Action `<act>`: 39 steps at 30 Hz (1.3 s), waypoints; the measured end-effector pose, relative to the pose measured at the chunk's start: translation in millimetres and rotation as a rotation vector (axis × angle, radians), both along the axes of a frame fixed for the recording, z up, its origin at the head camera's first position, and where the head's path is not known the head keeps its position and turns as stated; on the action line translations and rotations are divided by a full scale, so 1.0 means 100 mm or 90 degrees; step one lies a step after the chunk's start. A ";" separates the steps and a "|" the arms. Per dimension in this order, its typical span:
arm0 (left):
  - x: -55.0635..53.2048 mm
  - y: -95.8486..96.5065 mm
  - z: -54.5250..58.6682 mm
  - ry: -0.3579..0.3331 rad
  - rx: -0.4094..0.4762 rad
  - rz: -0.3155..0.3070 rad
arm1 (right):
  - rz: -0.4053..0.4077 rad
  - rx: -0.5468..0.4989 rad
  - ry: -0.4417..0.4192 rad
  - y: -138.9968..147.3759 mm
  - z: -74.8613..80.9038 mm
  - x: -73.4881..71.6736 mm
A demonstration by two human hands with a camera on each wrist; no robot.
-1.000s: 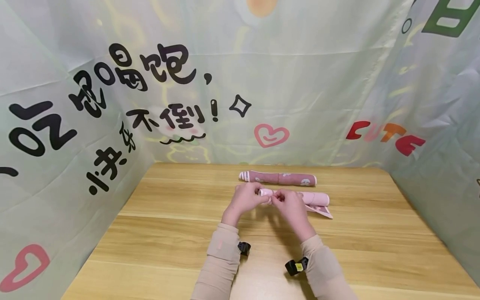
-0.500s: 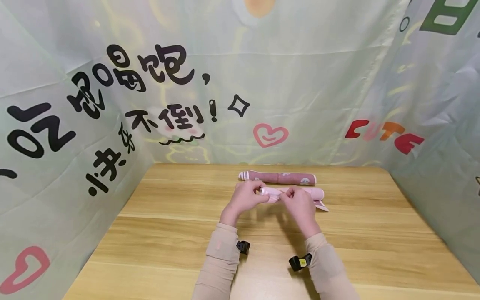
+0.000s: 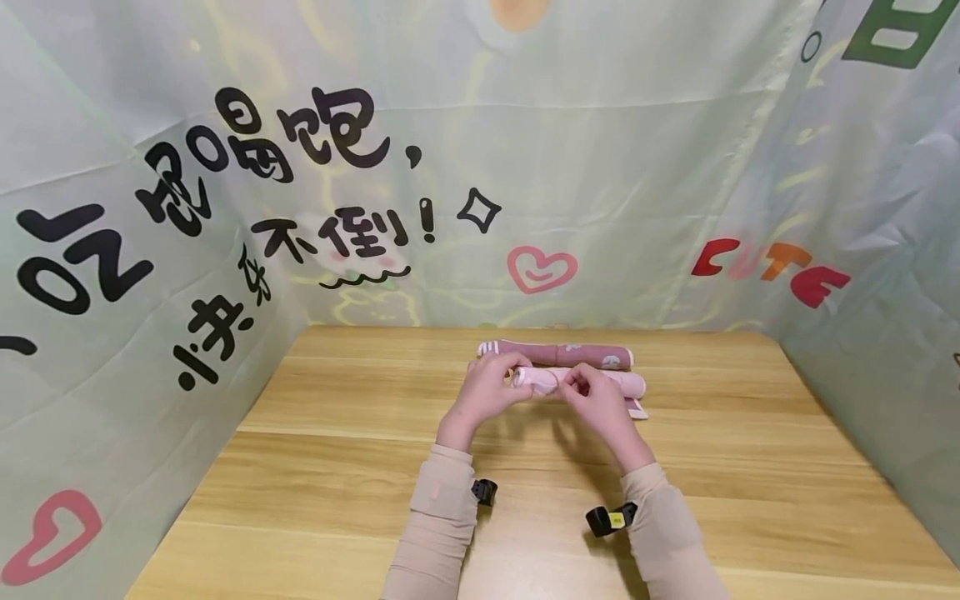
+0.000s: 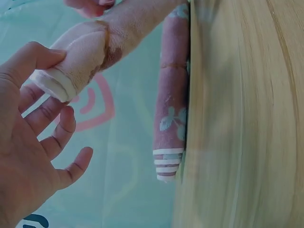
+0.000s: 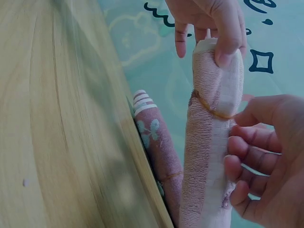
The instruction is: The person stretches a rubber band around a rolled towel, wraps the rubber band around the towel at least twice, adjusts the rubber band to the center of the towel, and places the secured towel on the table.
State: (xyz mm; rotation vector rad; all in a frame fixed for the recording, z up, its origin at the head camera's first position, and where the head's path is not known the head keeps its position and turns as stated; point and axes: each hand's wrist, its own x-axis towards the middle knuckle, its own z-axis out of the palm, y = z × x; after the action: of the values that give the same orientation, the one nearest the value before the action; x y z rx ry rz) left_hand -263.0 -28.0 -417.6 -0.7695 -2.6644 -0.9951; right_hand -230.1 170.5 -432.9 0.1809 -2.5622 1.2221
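Observation:
A rolled light pink towel [image 3: 624, 384] is held up off the table, a loose flap hanging below its right part in the head view. My left hand [image 3: 486, 390] pinches its left end between thumb and fingers. A thin brown rubber band [image 5: 209, 107] runs around the roll a short way from that end. With thumb and forefinger my right hand [image 5: 270, 156] pinches the band at the roll's side; its other fingers curl beside the towel. Behind lies a darker pink rolled towel [image 3: 585, 356] with striped end and pale leaf pattern, a band around its middle [image 4: 174, 65].
The wooden table [image 3: 315, 483] extends around both forearms. A printed cloth backdrop [image 3: 645, 167] with lettering and hearts hangs behind the table and at both sides. A black wrist camera [image 3: 485, 492] sits on the left wrist, another camera [image 3: 609, 521] on the right.
The right hand has moved to the right along the light pink roll, bringing the rubber band away from the end. Both hands have raised the roll slightly. The darker towel has stayed put.

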 end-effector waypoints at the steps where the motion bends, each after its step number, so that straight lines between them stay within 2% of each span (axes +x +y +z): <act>1: 0.00 0.00 0.00 0.005 -0.001 -0.001 | -0.002 -0.017 0.016 0.00 0.01 0.00; 4: 0.00 0.00 0.00 0.024 -0.006 -0.008 | -0.010 -0.052 0.082 -0.01 0.01 0.00; 8: 0.00 0.01 -0.01 0.055 -0.012 -0.017 | -0.011 -0.055 0.154 -0.02 0.01 -0.01; 14: 0.00 0.04 -0.01 0.133 -0.028 -0.029 | 0.010 -0.027 0.191 -0.06 0.00 -0.02; 20: 0.02 0.06 -0.01 0.232 -0.033 -0.041 | -0.006 0.013 0.173 -0.08 0.01 0.00; 25: 0.03 0.06 -0.04 0.296 -0.044 -0.042 | -0.019 0.126 0.174 -0.10 0.03 0.04; 28: 0.03 0.09 -0.05 0.309 -0.053 -0.055 | -0.051 0.186 0.160 -0.10 0.04 0.06; 31: 0.04 0.12 -0.06 0.311 -0.059 -0.070 | -0.077 0.209 0.121 -0.08 0.05 0.06; 39: 0.07 0.17 -0.05 0.319 -0.047 -0.084 | -0.148 0.189 0.012 0.07 0.09 0.07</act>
State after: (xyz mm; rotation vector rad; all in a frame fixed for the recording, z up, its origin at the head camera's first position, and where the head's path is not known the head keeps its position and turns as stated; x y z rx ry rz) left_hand -255.9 -11.0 -422.5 -1.0606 -2.2471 -0.6248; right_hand -222.8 177.1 -423.8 -0.0431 -2.6468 0.7535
